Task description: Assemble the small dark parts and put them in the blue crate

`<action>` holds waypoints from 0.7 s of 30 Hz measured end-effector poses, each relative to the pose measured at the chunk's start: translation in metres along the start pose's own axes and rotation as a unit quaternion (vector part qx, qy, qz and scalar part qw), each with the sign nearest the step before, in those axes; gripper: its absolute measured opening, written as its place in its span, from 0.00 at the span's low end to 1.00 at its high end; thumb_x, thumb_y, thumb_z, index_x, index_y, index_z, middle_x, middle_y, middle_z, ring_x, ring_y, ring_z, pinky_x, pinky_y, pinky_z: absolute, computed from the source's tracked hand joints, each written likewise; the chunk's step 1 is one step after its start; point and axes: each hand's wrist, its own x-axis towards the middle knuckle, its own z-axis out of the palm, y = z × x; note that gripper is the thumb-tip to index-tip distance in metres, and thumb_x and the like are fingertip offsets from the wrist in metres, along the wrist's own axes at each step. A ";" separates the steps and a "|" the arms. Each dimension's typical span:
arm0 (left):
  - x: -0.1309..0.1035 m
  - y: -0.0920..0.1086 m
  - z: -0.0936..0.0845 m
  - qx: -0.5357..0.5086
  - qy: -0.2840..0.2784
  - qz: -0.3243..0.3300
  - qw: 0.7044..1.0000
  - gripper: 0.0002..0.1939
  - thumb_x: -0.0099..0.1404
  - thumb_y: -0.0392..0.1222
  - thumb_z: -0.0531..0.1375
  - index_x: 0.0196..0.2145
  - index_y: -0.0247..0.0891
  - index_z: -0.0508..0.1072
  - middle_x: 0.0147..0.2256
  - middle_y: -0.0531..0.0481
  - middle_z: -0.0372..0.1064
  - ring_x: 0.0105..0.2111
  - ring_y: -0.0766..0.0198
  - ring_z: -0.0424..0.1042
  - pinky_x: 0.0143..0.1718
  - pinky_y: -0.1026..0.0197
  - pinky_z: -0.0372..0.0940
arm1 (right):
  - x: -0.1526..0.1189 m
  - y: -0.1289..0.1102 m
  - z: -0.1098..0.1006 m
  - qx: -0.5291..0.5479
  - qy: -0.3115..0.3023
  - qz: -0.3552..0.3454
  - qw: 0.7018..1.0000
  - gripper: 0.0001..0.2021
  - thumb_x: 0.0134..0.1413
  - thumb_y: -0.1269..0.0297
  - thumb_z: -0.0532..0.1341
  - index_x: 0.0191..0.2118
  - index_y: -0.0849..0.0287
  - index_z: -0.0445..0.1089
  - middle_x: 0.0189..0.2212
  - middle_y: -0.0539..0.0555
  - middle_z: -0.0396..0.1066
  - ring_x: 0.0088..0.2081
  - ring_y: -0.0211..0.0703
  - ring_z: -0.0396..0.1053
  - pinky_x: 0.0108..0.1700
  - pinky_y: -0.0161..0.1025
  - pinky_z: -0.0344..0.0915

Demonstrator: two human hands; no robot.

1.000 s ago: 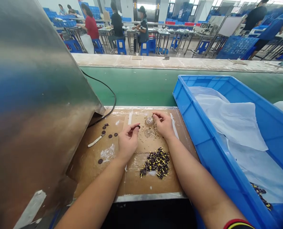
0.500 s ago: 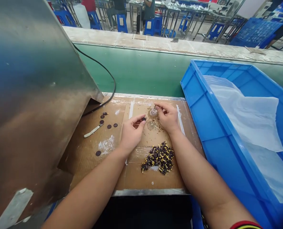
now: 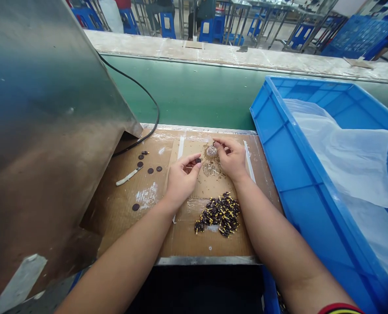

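Observation:
My left hand (image 3: 182,178) is closed in a pinch on a dark round disc (image 3: 198,160), held over the cardboard work surface. Just to its right, my right hand (image 3: 232,160) has thumb and forefinger pressed together on a small dark piece, too small to name, at the top of a little clear container (image 3: 211,151). Below that container is a wet, patterned mark (image 3: 211,169) on the cardboard. Nearer to me, between my forearms, lies a pile of small dark pieces with yellow ends (image 3: 218,214).
Several loose dark discs (image 3: 135,207) and a white-handled tool (image 3: 128,176) lie on the left. A metal housing (image 3: 49,131) rises there, with a black cable (image 3: 141,85) beside it. A blue crate (image 3: 298,161) with white sheets (image 3: 351,157) stands right. Beyond runs a green belt (image 3: 200,93).
The view has tilted slightly down, so everything sits a little higher or shifted in it. Both hands keep their pinches in nearly the same places.

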 end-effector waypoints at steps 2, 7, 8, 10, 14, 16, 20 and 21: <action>0.000 0.000 -0.001 -0.002 0.000 0.000 1.000 0.16 0.63 0.39 0.65 0.49 0.36 0.79 0.39 0.43 0.74 0.37 0.63 0.72 0.41 0.58 0.69 | 0.000 -0.001 0.000 -0.005 -0.001 0.004 1.000 0.09 0.63 0.66 0.61 0.45 0.55 0.78 0.40 0.53 0.79 0.36 0.40 0.73 0.34 0.39 0.67; 0.001 0.004 -0.002 0.006 -0.003 0.004 1.000 0.16 0.63 0.40 0.65 0.49 0.36 0.79 0.38 0.44 0.74 0.36 0.63 0.72 0.42 0.58 0.69 | 0.000 -0.009 -0.003 -0.027 0.001 -0.008 1.000 0.09 0.64 0.65 0.60 0.45 0.54 0.77 0.41 0.53 0.78 0.39 0.42 0.73 0.35 0.40 0.68; 0.001 0.005 -0.002 0.005 -0.004 0.003 1.000 0.17 0.63 0.40 0.65 0.49 0.36 0.79 0.38 0.44 0.73 0.36 0.63 0.72 0.42 0.58 0.69 | 0.000 -0.013 -0.004 -0.034 0.011 -0.016 0.999 0.09 0.65 0.65 0.59 0.45 0.54 0.77 0.41 0.53 0.78 0.39 0.42 0.73 0.35 0.40 0.69; 0.001 0.005 -0.003 -0.005 -0.006 0.000 1.000 0.17 0.63 0.40 0.65 0.49 0.35 0.78 0.38 0.44 0.74 0.37 0.63 0.72 0.43 0.57 0.70 | 0.000 -0.020 -0.006 -0.049 0.048 -0.034 0.997 0.09 0.66 0.64 0.58 0.45 0.53 0.76 0.41 0.54 0.77 0.41 0.43 0.73 0.36 0.40 0.69; 0.002 0.002 -0.005 -0.025 -0.009 0.004 1.000 0.18 0.62 0.41 0.66 0.49 0.36 0.78 0.39 0.44 0.74 0.38 0.63 0.72 0.45 0.57 0.70 | 0.000 -0.033 -0.012 -0.103 0.092 -0.035 0.990 0.09 0.65 0.64 0.58 0.44 0.54 0.76 0.41 0.55 0.77 0.44 0.47 0.73 0.43 0.46 0.70; 0.002 0.001 -0.005 -0.031 -0.011 0.006 0.999 0.18 0.62 0.41 0.67 0.49 0.36 0.79 0.38 0.44 0.75 0.37 0.63 0.73 0.44 0.57 0.71 | 0.000 -0.037 -0.016 -0.121 0.085 0.007 0.989 0.08 0.64 0.64 0.59 0.41 0.55 0.77 0.37 0.55 0.77 0.39 0.46 0.73 0.44 0.47 0.70; 0.000 0.002 -0.005 -0.039 -0.011 0.007 0.999 0.17 0.61 0.41 0.67 0.48 0.37 0.79 0.39 0.44 0.77 0.38 0.63 0.75 0.46 0.58 0.73 | -0.009 -0.049 -0.022 0.025 0.057 0.134 0.989 0.09 0.62 0.61 0.61 0.42 0.57 0.75 0.36 0.54 0.77 0.33 0.40 0.73 0.38 0.41 0.71; 0.000 0.003 -0.005 -0.042 -0.006 0.006 0.999 0.16 0.60 0.41 0.68 0.47 0.36 0.79 0.38 0.44 0.77 0.38 0.63 0.76 0.46 0.58 0.73 | -0.013 -0.053 -0.023 0.092 0.030 0.171 0.981 0.09 0.61 0.59 0.62 0.43 0.58 0.75 0.36 0.54 0.77 0.34 0.40 0.74 0.37 0.40 0.72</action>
